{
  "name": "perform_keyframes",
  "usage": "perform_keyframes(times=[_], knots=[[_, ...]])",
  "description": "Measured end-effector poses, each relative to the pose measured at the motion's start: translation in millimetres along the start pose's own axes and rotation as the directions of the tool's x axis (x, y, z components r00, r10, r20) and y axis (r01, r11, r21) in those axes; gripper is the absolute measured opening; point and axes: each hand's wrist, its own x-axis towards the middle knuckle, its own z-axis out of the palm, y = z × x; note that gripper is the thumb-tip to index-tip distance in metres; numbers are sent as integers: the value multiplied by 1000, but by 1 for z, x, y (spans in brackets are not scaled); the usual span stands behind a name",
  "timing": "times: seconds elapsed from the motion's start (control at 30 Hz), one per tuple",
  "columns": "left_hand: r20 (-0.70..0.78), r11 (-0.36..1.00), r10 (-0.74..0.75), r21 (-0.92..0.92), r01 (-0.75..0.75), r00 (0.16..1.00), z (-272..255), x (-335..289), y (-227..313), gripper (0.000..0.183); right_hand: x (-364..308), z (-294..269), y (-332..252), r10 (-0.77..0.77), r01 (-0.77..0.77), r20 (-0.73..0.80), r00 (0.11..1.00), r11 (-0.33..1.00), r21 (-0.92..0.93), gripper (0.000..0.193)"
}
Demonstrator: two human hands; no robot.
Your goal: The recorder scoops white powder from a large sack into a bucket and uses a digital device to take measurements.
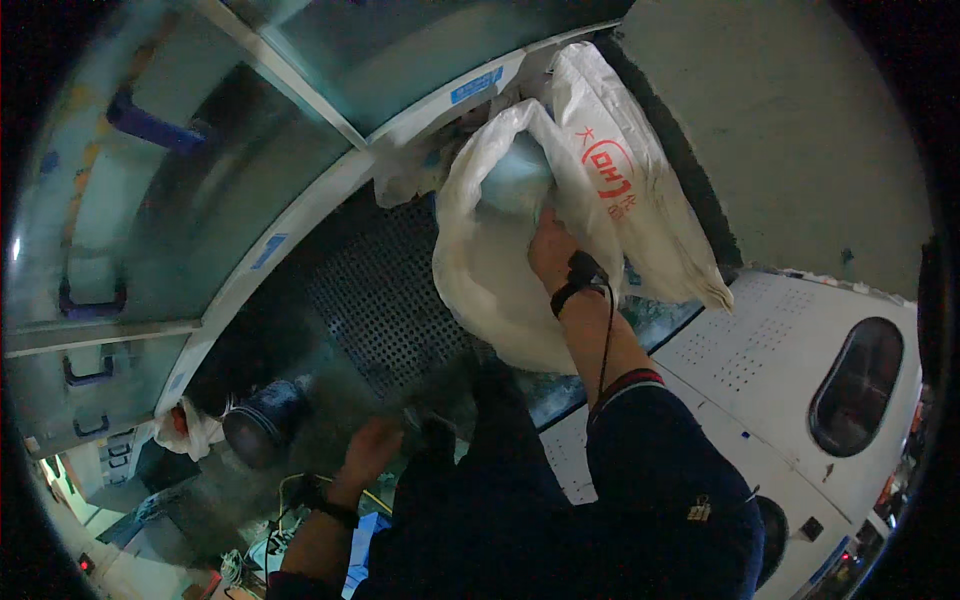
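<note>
My right hand (552, 248) reaches into a large open white woven sack (462, 270) that holds pale powder. Its fingers are closed on the edge of a pale blue, scoop-like vessel (515, 178), which lies inside the sack's far part; the exact shape is hard to make out. My left hand (372, 452) hangs low over the floor, well apart from the sack. Motion blurs its fingers, and nothing can be made out in them.
A second white sack (640, 190) with red print leans beside the open one. White perforated metal panels (740, 325) stand at right, glass doors with dark handles (150, 125) at left. Below lies a dark perforated mat (375, 290). A dark bucket-like container (258, 430) sits lower left.
</note>
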Motion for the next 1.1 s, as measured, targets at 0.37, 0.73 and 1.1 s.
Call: perform_keyframes(times=[0.37,0.73,1.1], knots=[[-182,987,156,3,-158,971,19,120,176,48,-19,-35,9,-205,340,429,880,902,-266,32],[-193,967,214,181,-179,958,44,169,215,47,-8,-2,19,-134,156,103,986,957,-246,29],[-237,963,269,58,-262,934,41,176,172,33,27,-59,-19,-589,413,101,802,424,-806,23]])
